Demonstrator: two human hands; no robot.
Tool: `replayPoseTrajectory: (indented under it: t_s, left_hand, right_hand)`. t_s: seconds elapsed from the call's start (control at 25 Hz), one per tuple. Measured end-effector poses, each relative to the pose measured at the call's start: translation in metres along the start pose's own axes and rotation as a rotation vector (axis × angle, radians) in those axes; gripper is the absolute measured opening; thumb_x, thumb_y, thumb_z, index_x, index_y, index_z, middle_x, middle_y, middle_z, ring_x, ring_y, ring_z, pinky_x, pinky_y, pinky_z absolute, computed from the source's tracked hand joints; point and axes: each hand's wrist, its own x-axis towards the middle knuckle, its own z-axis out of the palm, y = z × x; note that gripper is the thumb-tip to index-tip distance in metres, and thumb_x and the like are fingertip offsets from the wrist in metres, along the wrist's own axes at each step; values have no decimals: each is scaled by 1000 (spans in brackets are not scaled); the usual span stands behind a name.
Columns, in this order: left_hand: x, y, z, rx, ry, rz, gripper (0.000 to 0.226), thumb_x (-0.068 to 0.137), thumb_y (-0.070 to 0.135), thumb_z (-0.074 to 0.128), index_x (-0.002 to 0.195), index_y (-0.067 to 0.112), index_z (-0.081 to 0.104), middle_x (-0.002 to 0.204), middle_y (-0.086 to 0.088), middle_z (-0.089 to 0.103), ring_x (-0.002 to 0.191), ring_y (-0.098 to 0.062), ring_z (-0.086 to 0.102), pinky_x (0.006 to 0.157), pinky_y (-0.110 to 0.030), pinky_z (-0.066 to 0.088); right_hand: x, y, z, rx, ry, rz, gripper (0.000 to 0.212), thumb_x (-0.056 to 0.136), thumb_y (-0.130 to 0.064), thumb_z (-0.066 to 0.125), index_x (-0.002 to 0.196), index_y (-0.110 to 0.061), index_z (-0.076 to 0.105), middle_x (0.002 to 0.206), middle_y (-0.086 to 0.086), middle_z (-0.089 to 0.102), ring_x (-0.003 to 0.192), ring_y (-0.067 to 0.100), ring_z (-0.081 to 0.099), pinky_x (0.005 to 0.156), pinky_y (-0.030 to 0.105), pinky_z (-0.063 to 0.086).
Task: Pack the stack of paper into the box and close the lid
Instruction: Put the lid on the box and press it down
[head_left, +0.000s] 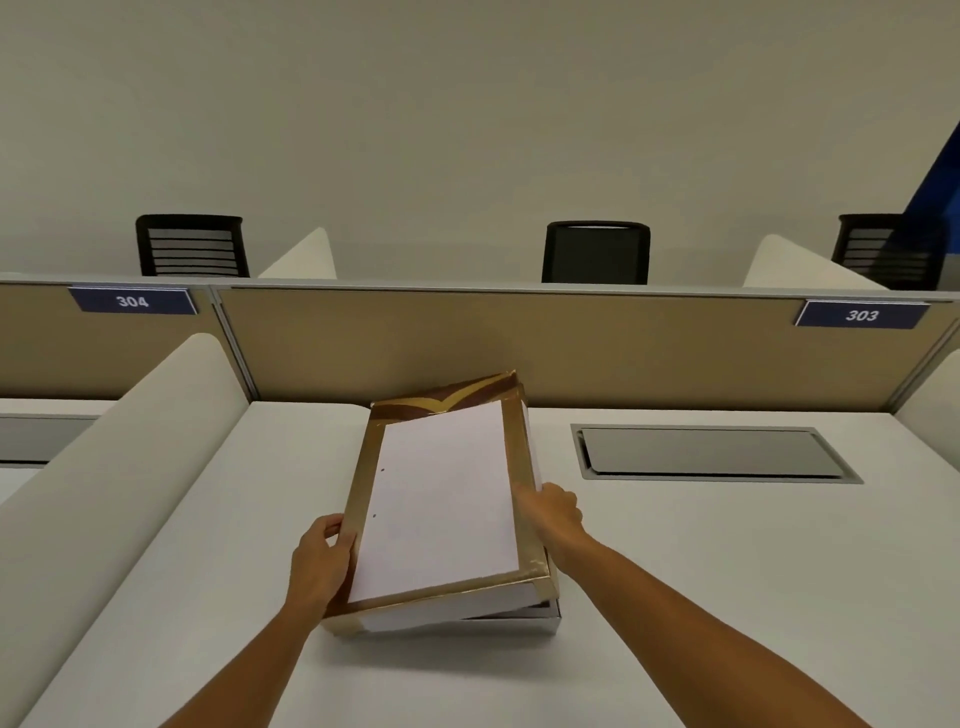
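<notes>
Both hands are being used on the gold lid (511, 447): left hand (319, 558) and right hand (556, 512) gripping its sides, over the box (545, 621) on the desk (675, 571). Paper apparently inside; lid needs levelling and pressing down.

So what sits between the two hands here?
In the head view, the gold box with its paper stack fills the gap between the left hand and right hand.

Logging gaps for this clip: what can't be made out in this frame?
- Head view: box base interior, hidden by gold lid.
- Whether paper is inside: same cover.
- Right hand fingertips: blurred, behind the lid's edge.
- Left hand grip: partly hidden.
</notes>
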Motion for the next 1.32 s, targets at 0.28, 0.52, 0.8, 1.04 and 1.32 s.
replayPoseTrajectory:
  t_s: [0.28,0.52,0.8,1.04,1.32]
  left_hand:
    - [-7,6,12,54,24,92,33,98,16,56,129,5,56,129,-19,63,114,-39,60,101,-50,46]
    - [-5,13,13,276,-79,175,50,100,28,49,145,10,38,152,-16,41,134,-36,46,110,-47,37]
    - [10,33,32,675,-203,538,97,80,78,-7,154,23,19,165,-4,4,152,-30,6,122,-47,-1]
    - [16,18,47,850,-192,574,108,68,82,-20,155,26,9,165,-7,0,152,-32,0,121,-50,-4]
    - [17,12,49,878,-167,587,100,74,79,-17,155,27,8,165,-6,1,152,-31,2,121,-48,-3]
  right_hand:
    - [13,32,14,-72,13,26,50,104,-37,40,148,-12,36,147,14,45,131,33,47,109,44,45]
    - [21,41,30,-287,48,-188,66,98,-30,56,154,-17,23,157,13,33,136,33,47,106,41,48]
    - [44,38,51,-751,7,-576,93,86,-76,9,160,-22,-4,169,3,-12,155,29,-9,124,45,-2]
    - [54,49,66,-790,35,-575,94,87,-79,11,160,-22,-3,169,4,-9,155,31,-9,122,45,-8]
    - [54,57,71,-768,67,-596,99,80,-80,-2,160,-22,-2,169,4,-8,156,29,-7,119,41,-12]
